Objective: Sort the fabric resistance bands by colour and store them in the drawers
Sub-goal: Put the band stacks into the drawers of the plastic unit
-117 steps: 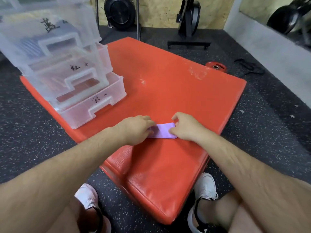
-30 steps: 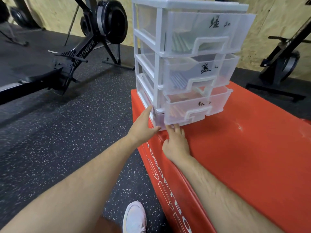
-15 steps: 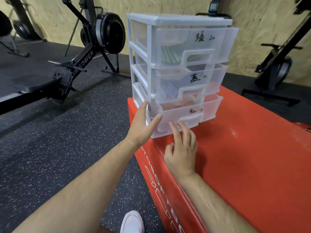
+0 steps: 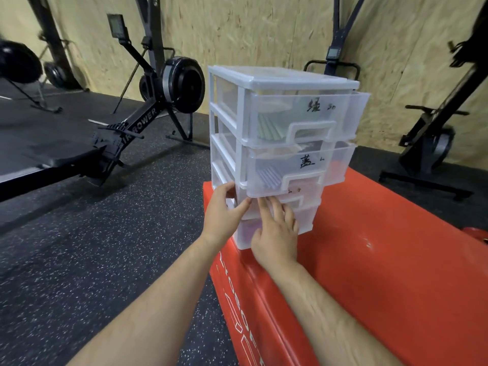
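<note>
A clear plastic drawer unit [image 4: 280, 80] stands on the corner of a red mat [image 4: 383, 260]. Green bands [image 4: 269, 128] lie in the top drawer, and blue-grey bands [image 4: 268, 178] in the second drawer [image 4: 330, 165], which sticks out. My left hand [image 4: 224, 215] grips the unit's left front post at the level of the third drawer [image 4: 306, 207]. The straight fingers of my right hand [image 4: 274, 233] press on that drawer's front. Below it, a purple tint [image 4: 247, 229] shows through the lowest compartment.
A black rowing machine [image 4: 148, 117] stands on the speckled rubber floor to the left. Another black machine [image 4: 433, 143] stands at the back right, against the chipboard wall. A red disc [image 4: 478, 235] peeks in at the mat's right edge.
The purple band I was folding on the mat is out of my hands. My right hand has risen from the mat onto the third drawer's front, and that drawer now sits further in.
</note>
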A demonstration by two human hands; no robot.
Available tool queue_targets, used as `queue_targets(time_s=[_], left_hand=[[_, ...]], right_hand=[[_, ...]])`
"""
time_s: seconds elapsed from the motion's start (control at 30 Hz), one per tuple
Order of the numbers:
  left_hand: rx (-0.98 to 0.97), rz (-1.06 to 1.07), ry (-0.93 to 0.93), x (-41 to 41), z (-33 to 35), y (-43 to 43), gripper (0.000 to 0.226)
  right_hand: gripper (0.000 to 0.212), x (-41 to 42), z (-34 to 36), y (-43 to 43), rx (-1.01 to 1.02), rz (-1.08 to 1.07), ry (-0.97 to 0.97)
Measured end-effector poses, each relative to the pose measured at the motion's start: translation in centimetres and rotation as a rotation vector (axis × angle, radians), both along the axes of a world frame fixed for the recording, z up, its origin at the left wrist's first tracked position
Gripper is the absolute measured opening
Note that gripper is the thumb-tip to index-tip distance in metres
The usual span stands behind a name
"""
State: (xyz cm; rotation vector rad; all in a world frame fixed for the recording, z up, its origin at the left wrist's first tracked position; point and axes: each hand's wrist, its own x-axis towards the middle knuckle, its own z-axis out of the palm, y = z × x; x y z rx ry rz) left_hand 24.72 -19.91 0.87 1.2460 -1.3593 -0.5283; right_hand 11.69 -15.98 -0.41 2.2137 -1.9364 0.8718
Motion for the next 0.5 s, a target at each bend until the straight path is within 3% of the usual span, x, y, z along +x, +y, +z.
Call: queue_targets(time_s=[0.1, 0.17, 0.3, 0.43, 0.5], left_hand=[[0.017, -0.007, -0.021, 0.2, 0.3, 0.1, 0.035], [0.008, 0.020, -0.006, 0.3, 0.5, 0.5, 0.034], [-0.130, 0.043, 0.011, -0.3, 2.4, 1.4, 0.055], [-0.101, -0.038, -0.044, -1.1, 5.2, 1.4, 0.081], [-0.100, -0.079, -0.001, -1.0, 5.6, 0.9, 0.076]], right_hand=[[0.083, 0.1, 0.0, -0.1, -0.033, -0.002, -0.016], [0.074, -0.4, -0.2, 0.5, -0.159, 0.012, -0.088], [0.074, -1.1, 1.2, 1.8, -0.425, -0.021, -0.165], [0.085, -0.5, 4.5, 1.3, -0.430, -0.056, -0.103], [0.086, -0.6, 5.4, 0.7, -0.423, -0.061, -0.051]])
